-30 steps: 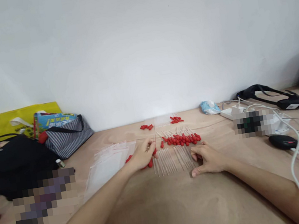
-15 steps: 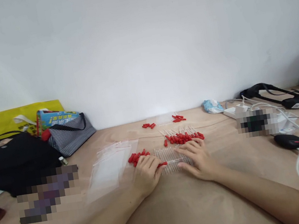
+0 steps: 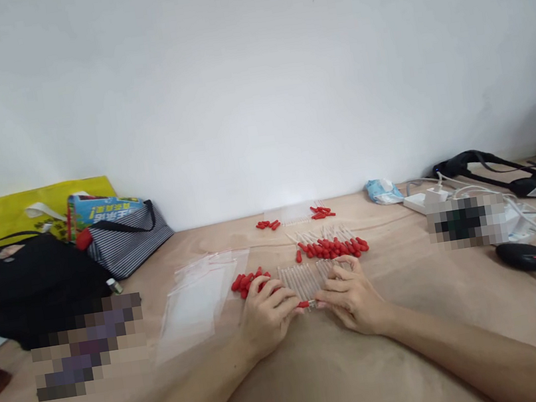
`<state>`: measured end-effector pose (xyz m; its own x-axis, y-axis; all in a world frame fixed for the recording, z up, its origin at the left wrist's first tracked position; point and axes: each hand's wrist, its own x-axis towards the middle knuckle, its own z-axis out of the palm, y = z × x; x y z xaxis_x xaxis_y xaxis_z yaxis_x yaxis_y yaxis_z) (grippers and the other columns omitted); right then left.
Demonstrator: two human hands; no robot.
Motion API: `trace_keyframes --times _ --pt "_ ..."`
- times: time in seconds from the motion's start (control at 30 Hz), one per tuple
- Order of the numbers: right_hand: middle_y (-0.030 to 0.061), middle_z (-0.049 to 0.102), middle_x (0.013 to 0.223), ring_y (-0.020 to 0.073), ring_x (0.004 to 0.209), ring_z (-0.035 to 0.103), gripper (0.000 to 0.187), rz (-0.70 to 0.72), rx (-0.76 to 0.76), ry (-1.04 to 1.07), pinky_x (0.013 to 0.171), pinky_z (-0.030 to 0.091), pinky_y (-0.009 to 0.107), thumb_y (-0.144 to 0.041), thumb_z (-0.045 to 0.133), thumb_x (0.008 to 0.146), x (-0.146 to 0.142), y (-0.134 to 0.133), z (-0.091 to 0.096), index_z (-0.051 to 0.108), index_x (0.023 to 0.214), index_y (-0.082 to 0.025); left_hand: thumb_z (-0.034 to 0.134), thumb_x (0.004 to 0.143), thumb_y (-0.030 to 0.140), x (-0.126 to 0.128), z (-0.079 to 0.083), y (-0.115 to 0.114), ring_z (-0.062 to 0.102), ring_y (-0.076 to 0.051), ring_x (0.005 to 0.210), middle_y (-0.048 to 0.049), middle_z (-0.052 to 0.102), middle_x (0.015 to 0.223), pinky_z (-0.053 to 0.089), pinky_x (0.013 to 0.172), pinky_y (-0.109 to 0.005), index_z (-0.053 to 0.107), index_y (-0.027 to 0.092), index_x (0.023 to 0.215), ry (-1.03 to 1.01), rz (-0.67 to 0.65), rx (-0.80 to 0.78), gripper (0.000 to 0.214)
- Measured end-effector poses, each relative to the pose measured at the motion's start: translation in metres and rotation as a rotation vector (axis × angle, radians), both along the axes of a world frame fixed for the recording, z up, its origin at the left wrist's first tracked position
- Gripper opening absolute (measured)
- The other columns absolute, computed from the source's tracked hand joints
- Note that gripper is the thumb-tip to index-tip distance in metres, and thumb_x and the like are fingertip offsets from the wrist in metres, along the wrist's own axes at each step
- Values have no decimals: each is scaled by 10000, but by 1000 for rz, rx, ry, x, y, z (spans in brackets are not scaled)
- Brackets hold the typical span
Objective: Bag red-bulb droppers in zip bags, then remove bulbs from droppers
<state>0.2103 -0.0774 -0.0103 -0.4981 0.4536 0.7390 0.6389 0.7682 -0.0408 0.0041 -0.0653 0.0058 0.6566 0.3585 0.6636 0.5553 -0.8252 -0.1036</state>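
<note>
Two bare hands above a wooden desk, working near the middle of its near edge. The left hand, thumb and fingers drawn narrow, pinches a red rubber bulb; the right hand, likewise narrowed, grips a clear glass tube, of which only a short length shows beyond the fingertips. Bulb and tube lie in one line, their common long axis running from left to right, roughly parallel to the near edge; the tube is to the right of the left hand and directly against the right, the nearer of the two. The ends appear to meet, but whether one is seated in the other cannot be told. Just beyond, a row of loose glass tubes lies crosswise to this axis, pointing towards the far edge. A heap of red bulbs sits beside the left hand, with clear plastic bags farther towards the left edge; bulb-tipped droppers lie beyond the row, bulbs facing the near edge.
</note>
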Motion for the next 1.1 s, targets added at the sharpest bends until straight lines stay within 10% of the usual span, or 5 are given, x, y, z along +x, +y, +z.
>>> trace_keyframes --times 0.57,1.1 --pt "-29 548 541 130 690 484 214 25 -28 26 864 221 397 -259 436 841 16 -5 -1 634 762 -236 443 841 149 -6 5 -6 538 -144 745 8 655 717 372 747 -336 578 186 726 14 -108 87 181" --pt "4 650 655 140 645 483 196 -385 -112 204 698 213 323 -186 469 780 -2 15 -4 650 848 -220 482 711 259 -60 39 68 560 -152 662 -8 581 720 433 622 -255 591 149 968 -367 641 -687 300"
